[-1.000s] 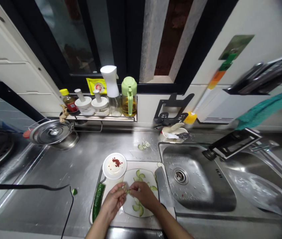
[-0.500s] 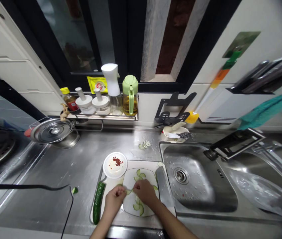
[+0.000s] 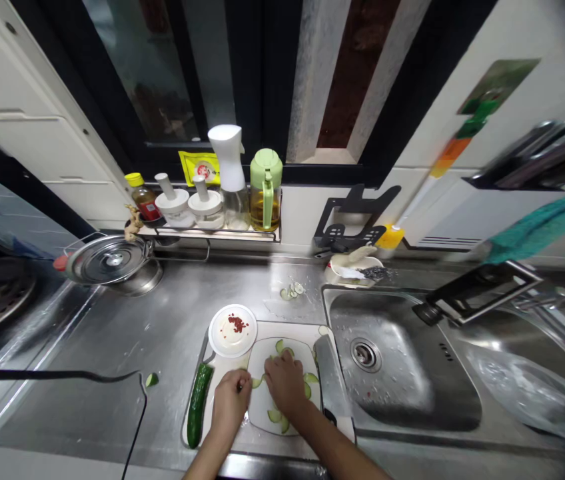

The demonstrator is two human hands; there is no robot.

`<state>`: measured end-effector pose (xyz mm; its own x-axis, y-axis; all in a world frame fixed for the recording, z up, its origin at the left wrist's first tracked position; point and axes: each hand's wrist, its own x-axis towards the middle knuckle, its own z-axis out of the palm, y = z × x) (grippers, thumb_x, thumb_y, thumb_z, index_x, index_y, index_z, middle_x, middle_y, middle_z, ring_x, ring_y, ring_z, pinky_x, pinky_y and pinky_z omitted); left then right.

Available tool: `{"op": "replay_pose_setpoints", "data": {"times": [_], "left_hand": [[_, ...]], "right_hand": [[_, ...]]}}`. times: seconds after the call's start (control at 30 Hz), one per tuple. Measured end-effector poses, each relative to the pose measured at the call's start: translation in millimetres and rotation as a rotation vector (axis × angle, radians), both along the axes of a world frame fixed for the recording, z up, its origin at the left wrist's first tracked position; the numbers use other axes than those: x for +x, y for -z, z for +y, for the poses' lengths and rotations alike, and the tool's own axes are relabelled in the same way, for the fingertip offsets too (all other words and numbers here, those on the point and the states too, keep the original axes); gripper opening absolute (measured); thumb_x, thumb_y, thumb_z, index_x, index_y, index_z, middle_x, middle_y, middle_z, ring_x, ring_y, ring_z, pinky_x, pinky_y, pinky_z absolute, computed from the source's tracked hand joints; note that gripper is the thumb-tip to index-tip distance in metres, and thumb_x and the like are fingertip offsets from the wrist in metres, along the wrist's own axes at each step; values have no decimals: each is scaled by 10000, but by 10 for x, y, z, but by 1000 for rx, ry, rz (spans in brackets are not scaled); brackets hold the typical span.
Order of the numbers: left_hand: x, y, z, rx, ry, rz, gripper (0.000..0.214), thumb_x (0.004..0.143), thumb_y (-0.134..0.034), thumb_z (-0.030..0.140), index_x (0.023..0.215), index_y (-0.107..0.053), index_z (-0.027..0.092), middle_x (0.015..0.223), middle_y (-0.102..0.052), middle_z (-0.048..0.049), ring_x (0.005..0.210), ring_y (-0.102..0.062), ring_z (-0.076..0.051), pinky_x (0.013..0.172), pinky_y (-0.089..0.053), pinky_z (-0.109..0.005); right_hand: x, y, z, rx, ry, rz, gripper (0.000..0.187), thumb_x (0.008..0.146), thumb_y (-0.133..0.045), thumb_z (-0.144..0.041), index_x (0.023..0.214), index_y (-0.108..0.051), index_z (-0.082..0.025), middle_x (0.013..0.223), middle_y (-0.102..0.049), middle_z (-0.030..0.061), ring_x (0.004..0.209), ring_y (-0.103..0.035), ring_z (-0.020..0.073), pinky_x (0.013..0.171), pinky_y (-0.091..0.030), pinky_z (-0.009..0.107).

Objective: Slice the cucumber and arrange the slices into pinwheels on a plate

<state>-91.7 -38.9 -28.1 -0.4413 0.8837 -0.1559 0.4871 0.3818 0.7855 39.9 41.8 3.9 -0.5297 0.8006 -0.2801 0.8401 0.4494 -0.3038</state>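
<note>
We stand at a steel bench, its right part sunk into a sink that holds scattered water drops around the drain. Against the bench's front edge, just left of the sink, lies our cutting board. Near the bench's back edge, toward its left end, sits a lidded pot; what is in it we cannot see. The square plate lies on the right half of the board, with a knife along the board's right edge.

Our right hand is over the middle of that plate, fingers bent and tips lowered toward it; it hides whatever is beneath, so we cannot tell if it grips anything. Our left hand is loosely curled beside the plate's left edge, fingertips near the thumb; we cannot tell whether they are clamped on the slice just beside them.

The round plate, at the board's back left corner, holds red bits. On the shelf above the bench's back edge, the oil jug contains amber liquid. A cucumber lies along the board's left edge. Pale green cucumber slices lie toward the square plate's back, right and front edges, and one pale slice is at its left edge, between our hands.
</note>
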Motion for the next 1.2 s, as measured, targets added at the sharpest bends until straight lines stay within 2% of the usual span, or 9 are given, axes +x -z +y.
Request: {"op": "replay_pose_setpoints", "data": {"times": [0.23, 0.5, 0.6, 0.73, 0.9, 1.2], "left_hand": [[-25, 106, -32, 62, 17, 37, 208, 790, -521, 265, 891, -678, 175, 895, -686, -96, 876, -640, -226, 821, -496, -357], [-34, 122, -46, 74, 26, 27, 183, 810, -523, 273, 864, -677, 192, 892, -674, -88, 863, -639, -224, 806, -502, -356], [-28, 128, -45, 79, 13, 27, 174, 808, -533, 282, 849, -678, 195, 881, -675, -83, 848, -640, -220, 798, -503, -348], [-17, 127, -49, 80, 7, 38, 170, 805, -542, 294, 835, -676, 195, 861, -674, -80, 828, -639, -218, 782, -503, -343], [-2, 126, -52, 93, 1, 43, 178, 813, -534, 310, 839, -671, 199, 870, -677, -79, 838, -643, -220, 789, -503, -346], [18, 125, -44, 89, -9, 40, 210, 815, -532, 349, 835, -667, 189, 872, -673, -91, 846, -639, -232, 800, -500, -364]], "right_hand": [[37, 55, -23, 70, -28, 3, 176, 899, -466, -165, 871, -640, -175, 1010, -669, 99, 1085, -502, 317, 786, -365, 432], [278, 128, -169, 117, -68, 60, 147, 906, -497, -214, 856, -634, -204, 1002, -664, 45, 1061, -510, 271, 781, -374, 392], [356, 227, -298, 193, -129, 100, 135, 890, -517, -197, 953, -634, -214, 1019, -664, 43, 1065, -512, 278, 789, -381, 399], [421, 406, -404, 344, -191, 131, 269, 874, -530, -169, 1131, -600, -206, 1095, -660, 58, 1093, -515, 297, 801, -401, 410], [466, 552, -404, 388, -227, 123, 335, 876, -536, -183, 1208, -575, -207, 1162, -651, 69, 1121, -524, 307, 816, -414, 418], [457, 582, -420, 458, -202, 151, 311, 863, -569, -206, 1173, -593, -212, 1141, -660, 68, 1098, -537, 290, 803, -416, 405]]}}
